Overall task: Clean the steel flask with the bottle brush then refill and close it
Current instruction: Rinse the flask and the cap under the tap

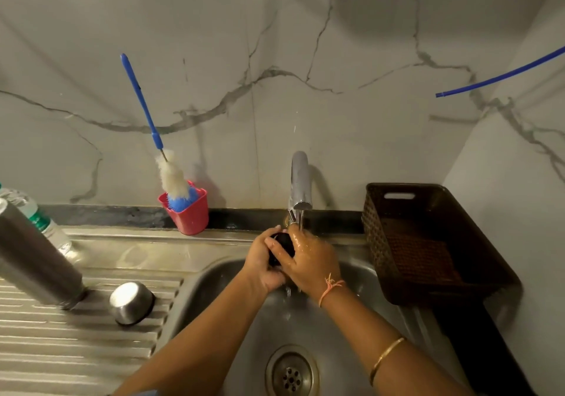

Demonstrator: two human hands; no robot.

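Both hands meet over the sink under the running tap. My left hand and my right hand grip a small black stopper between them, and water runs over my right hand. The steel flask stands upside down on the ribbed drainboard at the left. Its steel cup lid sits inverted next to it. The blue-handled bottle brush stands head down in a red cup against the wall.
A clear plastic bottle with a green label lies behind the flask. A brown plastic basket sits right of the sink. A blue tube juts out from the right wall. The drain is at the basin bottom.
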